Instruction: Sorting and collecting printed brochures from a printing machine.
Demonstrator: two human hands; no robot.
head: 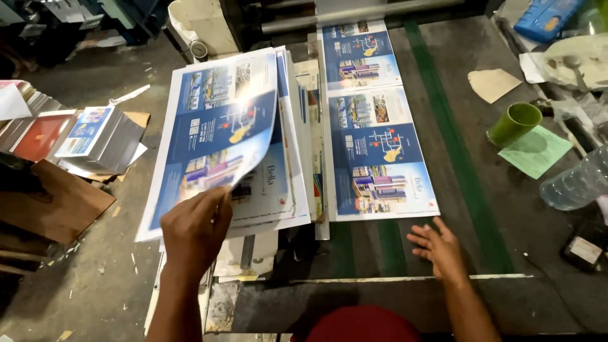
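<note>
Glossy sheet: blue-and-white printed sheet (215,133) is lifting off the top of the pile, its near edge curling up and blurring, sitting at about 10 o'clock from the middle of the view.
Left hand: my left hand (195,229) is gripping that sheet's near edge at about 7 o'clock, fingers (218,201) closed together on the paper, thumb hidden behind it.
Pile: stack of printed sheets (297,145) is lying under the lifted one, its edges fanning out toward 3 o'clock and touching the flat print beside it.
Flat print: long printed sheet (380,133) is lying flat on the machine bed just beside the pile, running from 12 o'clock down toward the centre.
Right hand: my right hand (437,248) is resting palm down at about 5 o'clock, fingers (419,239) spread apart, holding nothing, just below the flat print's near edge.
Bed: dark machine bed (538,234) with a green belt (456,145) is stretching under both, the belt running from 12 to 5 o'clock.
Cup: green cup (514,123) is standing at 3 o'clock, next to a green paper slip (538,153).
Bottle: clear plastic bottle (579,180) is lying on its side at 3 o'clock, by the edge.
Floor side: smaller stack of prints (101,136) is sitting at 9 o'clock, well apart from my hands.
</note>
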